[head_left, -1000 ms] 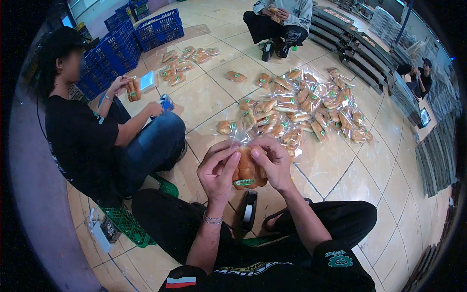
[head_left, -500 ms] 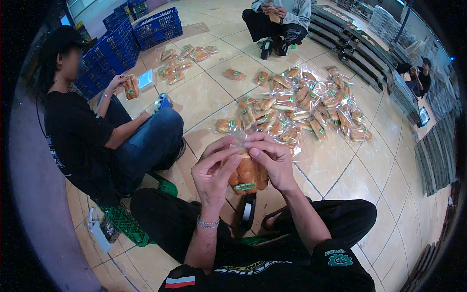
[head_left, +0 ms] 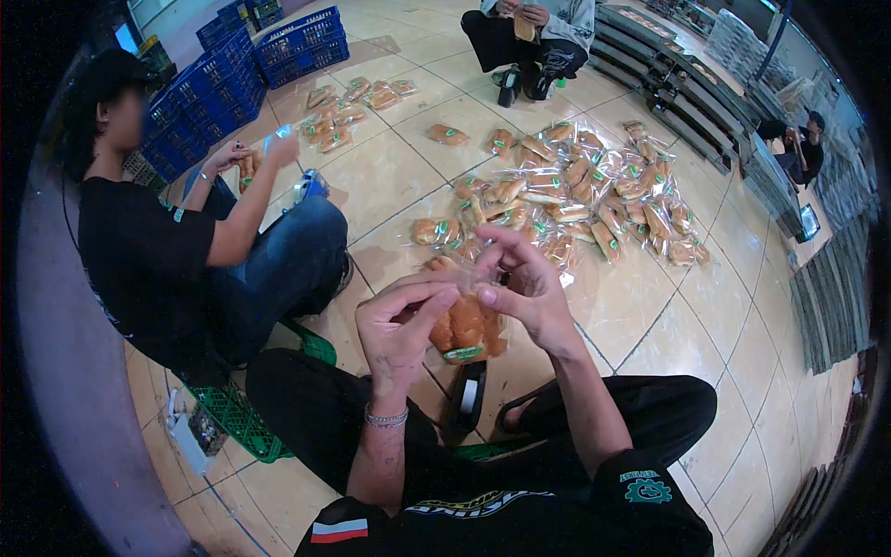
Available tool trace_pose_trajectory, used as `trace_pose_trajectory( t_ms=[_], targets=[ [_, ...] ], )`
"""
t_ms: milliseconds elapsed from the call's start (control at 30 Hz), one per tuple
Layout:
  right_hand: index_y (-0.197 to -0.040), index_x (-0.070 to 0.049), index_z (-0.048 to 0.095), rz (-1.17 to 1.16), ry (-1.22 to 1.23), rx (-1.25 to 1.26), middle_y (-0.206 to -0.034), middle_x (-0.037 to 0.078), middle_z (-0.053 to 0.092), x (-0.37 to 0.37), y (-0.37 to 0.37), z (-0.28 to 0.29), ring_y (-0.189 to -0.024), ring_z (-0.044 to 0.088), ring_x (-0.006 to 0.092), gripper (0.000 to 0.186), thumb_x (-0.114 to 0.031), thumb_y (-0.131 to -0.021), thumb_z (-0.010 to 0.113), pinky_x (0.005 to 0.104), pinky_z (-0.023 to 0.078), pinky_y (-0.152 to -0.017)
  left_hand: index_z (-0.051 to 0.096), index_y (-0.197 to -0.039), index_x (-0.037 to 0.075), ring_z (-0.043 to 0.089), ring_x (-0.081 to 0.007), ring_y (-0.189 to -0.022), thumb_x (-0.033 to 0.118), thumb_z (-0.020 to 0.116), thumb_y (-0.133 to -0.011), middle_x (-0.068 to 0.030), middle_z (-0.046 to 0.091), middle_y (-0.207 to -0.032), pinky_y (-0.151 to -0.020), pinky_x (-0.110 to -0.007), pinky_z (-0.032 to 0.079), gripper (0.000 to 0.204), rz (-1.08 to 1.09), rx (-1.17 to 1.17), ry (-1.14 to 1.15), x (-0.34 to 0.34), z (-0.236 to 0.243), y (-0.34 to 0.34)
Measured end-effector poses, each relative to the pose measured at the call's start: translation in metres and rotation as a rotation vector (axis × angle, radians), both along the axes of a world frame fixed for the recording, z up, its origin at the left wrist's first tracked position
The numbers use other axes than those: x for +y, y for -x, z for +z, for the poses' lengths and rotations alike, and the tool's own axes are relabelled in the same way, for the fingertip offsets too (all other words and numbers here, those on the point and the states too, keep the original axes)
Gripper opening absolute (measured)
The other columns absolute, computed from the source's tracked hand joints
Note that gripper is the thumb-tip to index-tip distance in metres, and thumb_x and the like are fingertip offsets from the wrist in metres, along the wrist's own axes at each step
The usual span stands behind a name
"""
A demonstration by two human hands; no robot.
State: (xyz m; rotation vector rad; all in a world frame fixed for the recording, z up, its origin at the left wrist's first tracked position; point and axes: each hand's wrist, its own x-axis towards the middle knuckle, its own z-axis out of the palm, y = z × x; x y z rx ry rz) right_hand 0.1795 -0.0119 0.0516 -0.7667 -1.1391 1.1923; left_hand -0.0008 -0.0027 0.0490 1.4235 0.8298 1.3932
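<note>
Between my two hands hangs a golden-brown bread (head_left: 467,330) in a clear plastic bag, a small green label on its lower front. My left hand (head_left: 399,325) pinches the bag's top on one side, thumb and fingers pressed together. On the other side my right hand (head_left: 524,292) grips the plastic between thumb and bent fingers, its index finger raised. Below the bread, between my legs, a black tape dispenser (head_left: 467,397) with a white roll stands on the floor. Beyond my hands lies a big heap of bagged breads (head_left: 566,200).
At left a seated co-worker (head_left: 153,241) handles a bread beside a smaller group of bagged breads (head_left: 339,116). Blue crates (head_left: 302,46) are stacked behind. Another person (head_left: 534,42) squats at the far side. Stacked dark trays (head_left: 664,84) stand at right, a green crate (head_left: 237,418) near my left knee.
My right index finger has lifted and spread from the bag's top. The bread has dropped slightly. The co-worker at left has brought both hands together at their bread.
</note>
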Motion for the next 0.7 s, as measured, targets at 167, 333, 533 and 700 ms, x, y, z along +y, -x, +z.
trace_pose_trajectory(
  t_ms=[167, 333, 533, 700],
  targets=[
    [-0.100, -0.003, 0.068, -0.061, -0.106, -0.281, -0.087, 0.000, 0.061, 0.003, -0.011, -0.013, -0.084, 0.057, 0.0093, 0.021, -0.009, -0.083, 0.078, 0.0244, 0.043, -0.077, 0.073, -0.092, -0.004, 0.067, -0.0142, -0.089, -0.006, 0.071, -0.083, -0.0131, 0.071, -0.101, -0.074, -0.024, 0.054, 0.009, -0.027, 0.011, -0.102, -0.001, 0.005, -0.005],
    [-0.082, -0.003, 0.070, -0.163, -0.060, 0.080, -0.082, 0.003, 0.065, -0.002, 0.005, 0.001, -0.077, 0.060, 0.0118, 0.009, 0.000, -0.079, 0.078, 0.0267, 0.046, -0.070, 0.072, -0.093, -0.002, 0.068, -0.0124, -0.087, -0.007, 0.069, -0.084, -0.0119, 0.071, -0.100, -0.072, -0.024, 0.053, 0.011, 0.018, 0.097, -0.289, 0.003, 0.000, -0.003],
    [-0.081, -0.003, 0.069, -0.186, -0.169, -0.523, -0.078, 0.006, 0.068, -0.001, -0.013, 0.010, -0.074, 0.063, 0.0151, 0.012, 0.002, -0.075, 0.078, 0.0288, 0.049, -0.068, 0.072, -0.094, -0.002, 0.068, -0.0148, -0.080, -0.006, 0.068, -0.085, -0.0109, 0.071, -0.086, -0.069, -0.026, 0.053, 0.011, 0.086, 0.216, -0.127, -0.006, 0.012, -0.011],
    [-0.084, -0.003, 0.069, -0.305, -0.240, -0.710, -0.078, 0.007, 0.067, 0.000, -0.012, 0.013, -0.076, 0.063, 0.0207, 0.011, 0.000, -0.076, 0.076, 0.0298, 0.049, -0.068, 0.069, -0.092, -0.004, 0.067, -0.0149, -0.081, -0.001, 0.071, -0.085, -0.0093, 0.071, -0.084, -0.074, -0.027, 0.053, 0.008, 0.212, 0.362, -0.192, -0.003, -0.002, -0.017]
  ],
)
